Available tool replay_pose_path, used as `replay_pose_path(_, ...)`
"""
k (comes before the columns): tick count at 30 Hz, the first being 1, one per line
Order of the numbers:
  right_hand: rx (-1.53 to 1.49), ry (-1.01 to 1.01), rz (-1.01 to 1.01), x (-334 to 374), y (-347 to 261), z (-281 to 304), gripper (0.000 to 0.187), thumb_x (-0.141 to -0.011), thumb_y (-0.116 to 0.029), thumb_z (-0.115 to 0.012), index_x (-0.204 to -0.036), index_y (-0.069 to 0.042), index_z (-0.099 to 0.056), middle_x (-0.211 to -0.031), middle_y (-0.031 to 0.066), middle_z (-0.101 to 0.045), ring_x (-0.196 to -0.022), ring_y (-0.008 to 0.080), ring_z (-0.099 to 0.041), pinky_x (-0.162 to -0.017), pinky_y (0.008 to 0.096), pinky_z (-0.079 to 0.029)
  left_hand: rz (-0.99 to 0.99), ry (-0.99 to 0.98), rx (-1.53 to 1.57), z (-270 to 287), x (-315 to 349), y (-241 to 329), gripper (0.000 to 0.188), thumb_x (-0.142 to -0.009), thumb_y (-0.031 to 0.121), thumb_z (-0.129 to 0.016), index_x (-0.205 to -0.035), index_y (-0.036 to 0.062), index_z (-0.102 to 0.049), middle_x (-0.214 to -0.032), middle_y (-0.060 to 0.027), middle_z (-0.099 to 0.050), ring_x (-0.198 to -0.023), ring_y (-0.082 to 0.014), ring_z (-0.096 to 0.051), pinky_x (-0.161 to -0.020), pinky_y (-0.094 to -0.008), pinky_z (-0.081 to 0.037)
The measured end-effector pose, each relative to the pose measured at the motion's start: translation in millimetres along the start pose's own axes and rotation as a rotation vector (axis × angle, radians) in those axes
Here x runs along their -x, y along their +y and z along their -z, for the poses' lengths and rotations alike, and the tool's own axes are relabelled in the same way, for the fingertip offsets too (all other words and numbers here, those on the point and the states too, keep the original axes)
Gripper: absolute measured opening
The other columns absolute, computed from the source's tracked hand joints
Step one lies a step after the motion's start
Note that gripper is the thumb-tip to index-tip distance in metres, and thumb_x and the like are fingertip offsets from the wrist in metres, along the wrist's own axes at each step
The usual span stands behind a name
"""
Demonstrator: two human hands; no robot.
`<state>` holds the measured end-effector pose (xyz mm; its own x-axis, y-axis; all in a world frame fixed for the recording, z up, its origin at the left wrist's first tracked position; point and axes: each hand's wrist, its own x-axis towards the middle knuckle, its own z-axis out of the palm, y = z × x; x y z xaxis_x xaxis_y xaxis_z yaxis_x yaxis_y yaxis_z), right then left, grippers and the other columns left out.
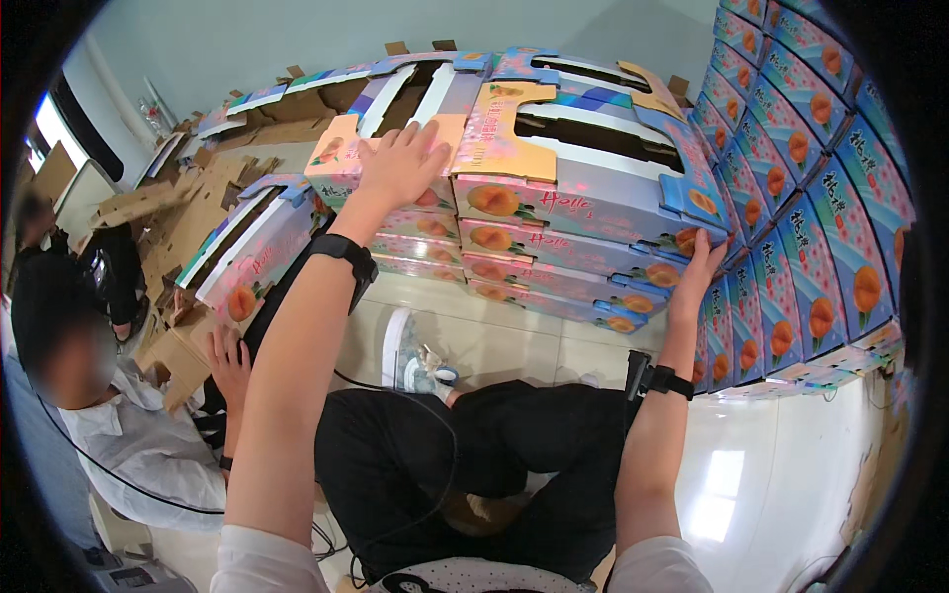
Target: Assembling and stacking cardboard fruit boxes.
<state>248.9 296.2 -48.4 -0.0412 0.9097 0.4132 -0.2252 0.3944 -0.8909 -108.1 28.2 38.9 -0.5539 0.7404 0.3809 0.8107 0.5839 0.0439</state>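
Observation:
My left hand (405, 166) lies open, fingers spread, on the orange end flap of a fruit carton (332, 158) printed with peaches. This carton tops the left part of a stack. Beside it on the right is another peach carton (593, 203), pink and blue, with a long dark opening in its top between white flaps. My right hand (699, 267) touches that carton's near right corner, its visible fingers stretched along the edge. Part of the hand is hidden against the carton's end. More flat cartons (554, 269) lie stacked underneath.
At right rises a tall wall of blue peach cartons (791, 198). On the left a person (129, 425) in white sits close, a hand (229, 371) near another open carton (259, 247). Brown cardboard (178, 222) lies behind. A cable (450, 425) crosses my legs.

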Motion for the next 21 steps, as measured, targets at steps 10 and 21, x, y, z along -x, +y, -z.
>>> replay_pose_path(10, -0.024, 0.040, -0.111, -2, -2, 4, 0.089, -0.100, -0.051, -0.058, -0.160, 0.006, -0.024, -0.164, 0.0205, -0.031, -0.151, 0.0312, -0.029, -0.122, 0.0377, -0.021, -0.037, -0.009, -0.043, -1, -2, -3, 0.064, -0.102, 0.055, -0.038, -0.157, 0.0218, -0.040, -0.158, -0.0167, -0.045, -0.143, -0.0377, -0.044, -0.107, -0.0785, -0.024)
replay_pose_path(21, 0.169, 0.037, -0.275, -9, 12, 20, 0.083, -0.102, -0.065, -0.037, -0.154, -0.001, -0.045, -0.157, 0.0206, -0.046, -0.146, 0.0371, -0.040, -0.120, 0.0421, -0.026, 0.027, -0.057, -0.028, 4, 0, -1, 0.066, -0.102, 0.059, -0.037, -0.158, 0.0240, -0.039, -0.161, -0.0141, -0.042, -0.147, -0.0368, -0.040, -0.112, -0.0756, -0.021)
